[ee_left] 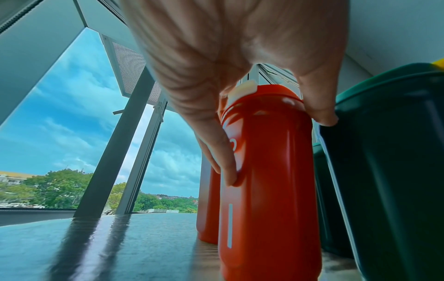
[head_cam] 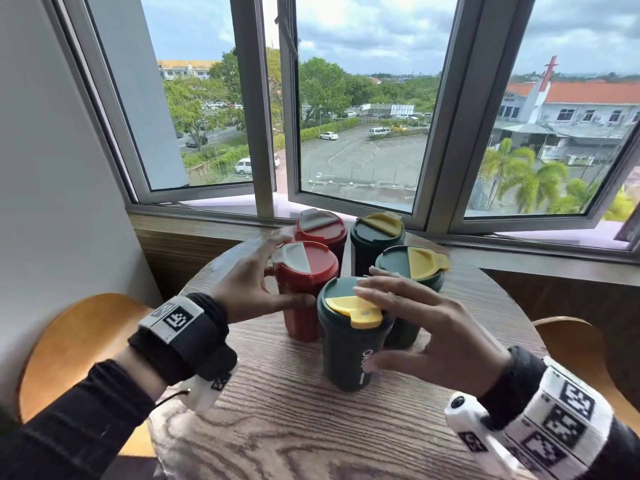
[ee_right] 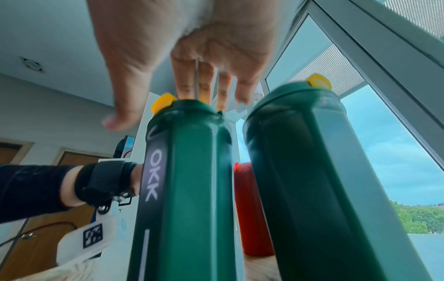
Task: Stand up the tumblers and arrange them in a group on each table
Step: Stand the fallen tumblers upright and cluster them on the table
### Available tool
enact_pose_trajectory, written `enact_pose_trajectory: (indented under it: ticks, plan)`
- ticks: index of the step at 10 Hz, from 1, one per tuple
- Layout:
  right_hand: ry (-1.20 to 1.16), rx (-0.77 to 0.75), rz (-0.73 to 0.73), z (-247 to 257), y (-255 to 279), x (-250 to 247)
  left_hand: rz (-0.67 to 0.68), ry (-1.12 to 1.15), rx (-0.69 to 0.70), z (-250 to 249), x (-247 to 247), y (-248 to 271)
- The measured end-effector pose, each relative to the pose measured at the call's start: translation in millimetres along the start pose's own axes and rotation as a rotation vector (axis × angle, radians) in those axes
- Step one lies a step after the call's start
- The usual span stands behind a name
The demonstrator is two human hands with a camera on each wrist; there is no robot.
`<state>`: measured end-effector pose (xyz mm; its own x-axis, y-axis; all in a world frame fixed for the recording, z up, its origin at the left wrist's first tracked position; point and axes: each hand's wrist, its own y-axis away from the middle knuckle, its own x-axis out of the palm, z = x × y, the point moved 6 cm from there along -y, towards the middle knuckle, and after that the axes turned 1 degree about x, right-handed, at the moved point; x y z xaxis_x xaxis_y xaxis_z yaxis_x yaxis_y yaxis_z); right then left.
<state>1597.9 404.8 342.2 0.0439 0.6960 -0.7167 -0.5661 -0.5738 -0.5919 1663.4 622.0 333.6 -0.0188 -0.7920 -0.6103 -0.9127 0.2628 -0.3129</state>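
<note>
Five tumblers stand upright in a tight cluster on the round wooden table [head_cam: 346, 431]. Two are red with grey lids, the near red tumbler [head_cam: 299, 320] and the far red one [head_cam: 322, 230]. Three are green with yellow lids: the near green tumbler [head_cam: 346, 362], the right green one [head_cam: 405, 263] and the far green one [head_cam: 377, 233]. My left hand [head_cam: 292, 271] holds the near red tumbler [ee_left: 271, 190] near its top, fingers on its far left side and thumb on the front. My right hand [head_cam: 363, 323] lies with straight fingers on the near green tumbler's [ee_right: 187, 180] lid, its thumb clear of the side.
Curved wooden chairs flank the table, one on the left [head_cam: 69, 341] and one on the right [head_cam: 571, 348]. A wooden sill [head_cam: 194, 233] and open windows stand right behind the cluster. A white wall [head_cam: 52, 168] rises on the left. Bare tabletop lies in front of the tumblers.
</note>
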Motion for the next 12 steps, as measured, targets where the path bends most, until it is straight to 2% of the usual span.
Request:
enact_pose_trajectory:
  ticks: [1,2,3,4,5,7,10,11,12]
  plan:
    - [0.095,0.056,-0.130,1.6,-0.7,-28.9,0.023,0.044,-0.016,2.6,1.1,1.6]
    - [0.194,0.267,-0.164,-26.2,0.2,-53.7,-0.006,0.008,-0.009,2.7,0.9,2.1]
    - [0.252,0.477,0.049,-62.6,5.3,-45.6,-0.032,0.013,0.002,0.5,1.0,2.9]
    - [0.146,0.478,0.083,-75.2,5.4,-32.6,-0.046,-0.010,0.025,-0.3,0.9,4.0]
    - [0.088,0.455,0.028,-78.7,4.9,-29.4,-0.059,-0.019,0.036,0.1,0.7,4.1]
    - [0.092,0.437,-0.008,-78.5,2.7,-27.3,-0.054,-0.007,0.056,1.8,1.7,2.3]
    - [0.163,0.455,0.008,-63.6,4.9,-27.3,0.012,0.084,-0.065,21.9,5.8,1.5]
    - [0.130,0.492,0.027,-60.7,7.1,-27.4,0.026,0.139,-0.094,26.9,6.3,2.8]
    - [-0.012,0.622,0.008,-56.7,16.2,-28.1,0.028,0.119,-0.112,28.2,6.0,7.6]
